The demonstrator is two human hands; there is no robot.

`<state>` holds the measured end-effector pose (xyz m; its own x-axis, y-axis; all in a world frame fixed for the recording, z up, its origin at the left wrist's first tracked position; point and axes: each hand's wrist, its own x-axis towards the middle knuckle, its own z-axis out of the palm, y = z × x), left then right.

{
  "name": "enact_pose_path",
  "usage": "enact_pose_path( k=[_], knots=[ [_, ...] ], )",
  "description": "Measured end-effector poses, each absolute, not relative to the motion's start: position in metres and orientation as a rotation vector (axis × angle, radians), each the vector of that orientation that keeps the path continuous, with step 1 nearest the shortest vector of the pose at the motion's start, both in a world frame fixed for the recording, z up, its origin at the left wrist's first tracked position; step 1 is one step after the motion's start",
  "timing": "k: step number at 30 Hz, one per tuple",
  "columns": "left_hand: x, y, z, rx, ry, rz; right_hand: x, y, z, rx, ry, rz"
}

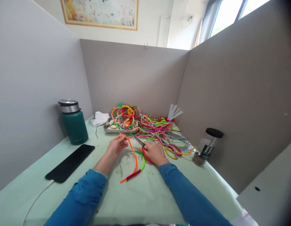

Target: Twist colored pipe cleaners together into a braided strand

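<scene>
My left hand [116, 146] pinches the upper end of an orange pipe cleaner [133, 151], which hangs down in a curve. Its lower part meets a headband [134, 174] lying on the cloth, wrapped in dark red and bright green pipe cleaner with a bare grey stretch at the left. In my right hand [155, 153] is a pair of scissors with red handles [147, 156]. The metal blades [137, 140] point up and left, close to the orange strand but apart from my left fingers. My right fingers hide part of the handles.
Behind my hands a metal tray [122, 131] holds shells and colourful wrapped hoops. A heap of pipe cleaners [157, 127] spreads to its right. A green bottle [74, 125] and a black phone [70, 163] with a white cable stand left; a black-lidded jar [208, 146] is right. Grey partitions surround the table.
</scene>
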<state>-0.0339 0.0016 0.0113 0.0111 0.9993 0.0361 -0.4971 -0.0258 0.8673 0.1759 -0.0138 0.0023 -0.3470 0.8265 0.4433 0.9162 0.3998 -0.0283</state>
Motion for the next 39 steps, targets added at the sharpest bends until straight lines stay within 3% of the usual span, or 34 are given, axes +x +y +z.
enact_pose_path(
  k=[12,19,26,39],
  knots=[
    [-0.028,-0.003,0.018,0.93,0.824,1.419,0.182,0.0,-0.011,-1.703,-2.088,-0.211],
    [-0.026,-0.007,0.018,1.095,0.773,1.316,0.188,0.005,-0.009,-1.483,-2.046,-0.253],
    [-0.025,-0.011,0.019,1.145,0.605,1.22,0.161,-0.012,-0.001,-0.977,-2.192,-0.129],
    [-0.021,-0.008,0.016,1.052,0.623,1.238,0.144,-0.015,-0.009,-1.09,-2.253,-0.197]
  ],
)
